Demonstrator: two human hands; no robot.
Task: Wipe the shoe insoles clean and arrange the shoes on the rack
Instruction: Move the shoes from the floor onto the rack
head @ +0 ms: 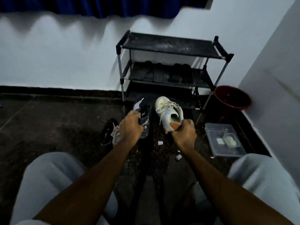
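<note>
The left hand curls its fingers round the collar of a dark navy knit sports shoe with white toe stripes. The right hand clenches the heel of a cream lace-up sneaker with a smooth pale blue side patch. Both shoes are held just in front of the black three-tier rack of grey metal tubes, whose middle shelf carries dark footwear. A round red plastic bucket stands to the right of the rack, and a clear rectangular plastic box lies nearer. A black shoe with white stripes lies on the left of the speckled floor.
</note>
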